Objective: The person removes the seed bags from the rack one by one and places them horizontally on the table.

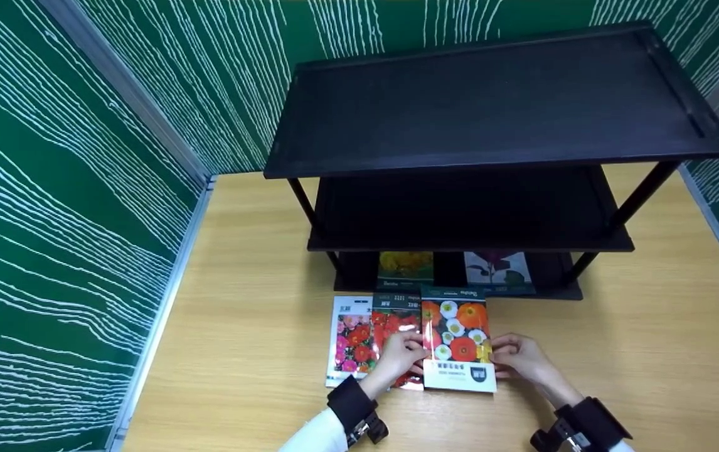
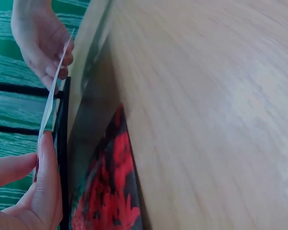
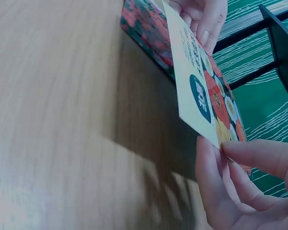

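Note:
A seed packet (image 1: 457,329) with orange, red and white poppies lies between my two hands, raised over the table with its shadow beneath. My left hand (image 1: 400,356) pinches its left edge between thumb and fingers. On the opposite edge my right hand (image 1: 526,359) pinches it near the corner; the right wrist view shows thumb (image 3: 259,152) and fingers on either side of the packet. Left of it, a red-flower packet (image 1: 391,319) rests on the table, partly under my left hand and overlapping a white packet (image 1: 346,370) with pink and red flowers.
A black three-tier shelf (image 1: 485,107) stands behind the packets. On its bottom tier lie a yellow-flower packet (image 1: 405,267) and one with a dark flower (image 1: 500,276), both partly hidden by the middle tier. Green walls (image 1: 52,188) with white lines border the wooden table (image 1: 240,314).

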Action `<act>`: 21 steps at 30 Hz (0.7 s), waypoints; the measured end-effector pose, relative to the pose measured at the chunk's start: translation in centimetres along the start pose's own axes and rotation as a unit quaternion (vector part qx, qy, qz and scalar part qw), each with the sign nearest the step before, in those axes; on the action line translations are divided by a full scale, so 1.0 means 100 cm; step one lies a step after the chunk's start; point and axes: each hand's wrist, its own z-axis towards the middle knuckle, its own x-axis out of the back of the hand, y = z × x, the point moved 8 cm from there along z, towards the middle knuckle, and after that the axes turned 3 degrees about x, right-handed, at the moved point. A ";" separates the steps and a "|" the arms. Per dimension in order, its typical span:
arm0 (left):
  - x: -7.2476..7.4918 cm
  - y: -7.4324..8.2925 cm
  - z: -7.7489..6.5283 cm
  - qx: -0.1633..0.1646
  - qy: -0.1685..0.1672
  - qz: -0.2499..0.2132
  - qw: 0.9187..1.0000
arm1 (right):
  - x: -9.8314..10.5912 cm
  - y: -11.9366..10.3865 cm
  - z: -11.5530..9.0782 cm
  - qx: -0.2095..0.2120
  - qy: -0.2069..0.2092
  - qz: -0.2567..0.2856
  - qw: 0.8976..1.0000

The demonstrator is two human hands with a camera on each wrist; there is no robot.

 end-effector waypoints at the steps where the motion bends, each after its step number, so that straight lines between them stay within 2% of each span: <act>1: 0.000 -0.001 0.000 -0.003 0.001 0.004 1.000 | 0.000 0.001 0.000 -0.001 0.006 -0.005 1.000; 9: -0.002 -0.006 0.003 -0.011 0.014 0.044 0.999 | -0.001 0.008 0.001 -0.020 0.041 -0.043 0.998; 21: -0.003 -0.008 0.003 -0.041 0.043 0.088 0.994 | -0.005 0.013 0.002 -0.015 0.052 -0.062 0.997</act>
